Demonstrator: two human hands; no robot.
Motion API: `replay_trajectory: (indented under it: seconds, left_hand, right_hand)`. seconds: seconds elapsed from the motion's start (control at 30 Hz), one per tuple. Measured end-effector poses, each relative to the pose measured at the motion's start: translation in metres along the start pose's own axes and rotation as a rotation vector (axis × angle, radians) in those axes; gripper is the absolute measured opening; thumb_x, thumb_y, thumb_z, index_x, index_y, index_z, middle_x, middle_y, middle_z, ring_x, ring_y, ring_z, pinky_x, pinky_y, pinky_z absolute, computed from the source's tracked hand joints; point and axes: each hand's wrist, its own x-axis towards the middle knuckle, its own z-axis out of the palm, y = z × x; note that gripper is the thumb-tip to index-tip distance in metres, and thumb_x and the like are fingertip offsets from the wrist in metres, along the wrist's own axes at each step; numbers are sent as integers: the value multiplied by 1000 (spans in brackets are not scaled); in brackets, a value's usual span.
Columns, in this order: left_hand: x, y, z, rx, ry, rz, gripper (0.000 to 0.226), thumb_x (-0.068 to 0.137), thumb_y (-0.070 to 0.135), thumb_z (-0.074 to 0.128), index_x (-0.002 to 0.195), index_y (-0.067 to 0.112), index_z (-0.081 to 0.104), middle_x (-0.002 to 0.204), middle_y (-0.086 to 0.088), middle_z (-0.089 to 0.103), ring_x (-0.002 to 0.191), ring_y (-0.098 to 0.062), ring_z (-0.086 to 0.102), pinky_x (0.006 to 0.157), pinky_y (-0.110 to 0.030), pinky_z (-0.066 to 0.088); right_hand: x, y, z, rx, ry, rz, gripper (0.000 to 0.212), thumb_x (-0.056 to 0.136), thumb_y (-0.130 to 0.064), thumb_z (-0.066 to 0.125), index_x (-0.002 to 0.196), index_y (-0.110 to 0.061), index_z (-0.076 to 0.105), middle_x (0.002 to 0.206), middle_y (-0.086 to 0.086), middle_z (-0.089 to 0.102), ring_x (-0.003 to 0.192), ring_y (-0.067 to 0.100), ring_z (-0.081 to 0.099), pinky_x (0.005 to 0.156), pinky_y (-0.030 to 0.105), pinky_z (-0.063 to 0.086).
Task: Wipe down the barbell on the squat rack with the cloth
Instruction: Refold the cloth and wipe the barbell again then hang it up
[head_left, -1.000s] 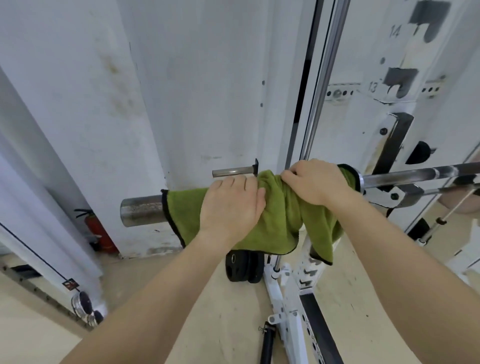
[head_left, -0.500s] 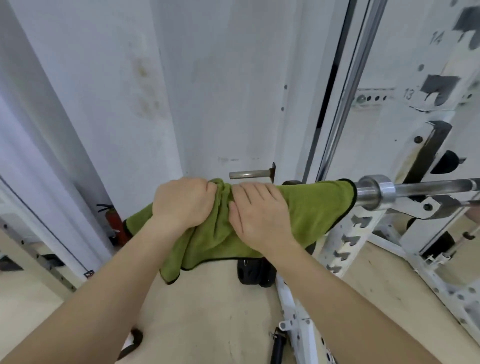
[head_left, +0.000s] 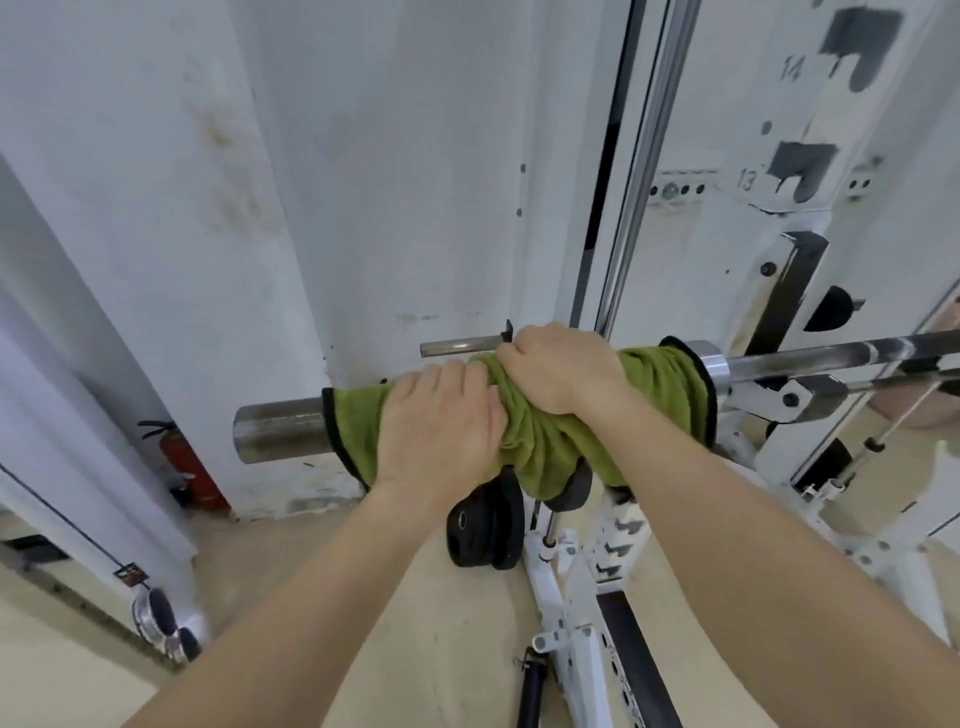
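The barbell (head_left: 278, 428) lies across the white squat rack (head_left: 810, 291), its bare steel sleeve end poking out to the left. A green cloth (head_left: 660, 400) with a dark hem is wrapped around the sleeve, bunched in the middle and reaching the chrome collar on the right. My left hand (head_left: 439, 423) grips the cloth's left part around the sleeve. My right hand (head_left: 558, 366) clamps the bunched cloth just beside it, touching the left hand. The thin shaft runs off to the right.
A stained white wall (head_left: 363, 182) stands close behind. Black weight plates (head_left: 483, 525) hang low on the rack under the cloth. A short steel peg (head_left: 460, 347) sticks out behind the hands. A red fire extinguisher (head_left: 184, 462) sits by the wall on the tan floor.
The cloth and both hands have slid right along the sleeve toward the collar, baring the sleeve's left end again. The cloth is more bunched between the hands.
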Motion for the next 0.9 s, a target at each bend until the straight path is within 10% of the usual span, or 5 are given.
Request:
replay_trajectory:
  seconds: [0.23,0.4,0.53,0.7,0.9]
  left_hand:
    - [-16,-107,-23,45,-225,-192,46,95,37,19,64,20,49,62,0,55,57,-28,52,52,-32,33]
    - [22,-88,-25,-65,-439,-319,46,102,37,22,93,14,60,98,-9,62,82,-29,51,75,-36,41]
    - [47,-31,-18,-127,-496,-252,42,102,32,24,92,14,61,105,-8,65,87,-29,52,75,-35,36]
    - [52,42,-5,-128,-192,-123,39,96,25,37,58,18,38,58,-2,47,53,-25,46,52,-30,29]
    - [8,20,3,-58,-1,43,30,98,23,37,77,11,55,69,-5,53,64,-26,51,61,-39,39]
  right_hand:
    - [-28,-115,55,67,534,-33,32,95,-30,40,76,-16,61,72,2,62,68,26,58,64,37,37]
    - [-47,-62,79,-62,645,-342,40,99,-30,44,122,-4,64,116,12,65,104,32,59,99,44,43]
    - [-55,21,67,-141,675,-207,44,100,-36,39,117,-5,66,112,13,67,102,33,61,97,45,45]
    - [-47,76,21,-166,459,47,48,100,-39,29,76,-12,62,71,6,63,68,30,57,69,38,43]
    - [1,23,-5,-8,-70,18,45,103,-43,20,82,-20,52,95,4,58,90,28,58,72,39,39]
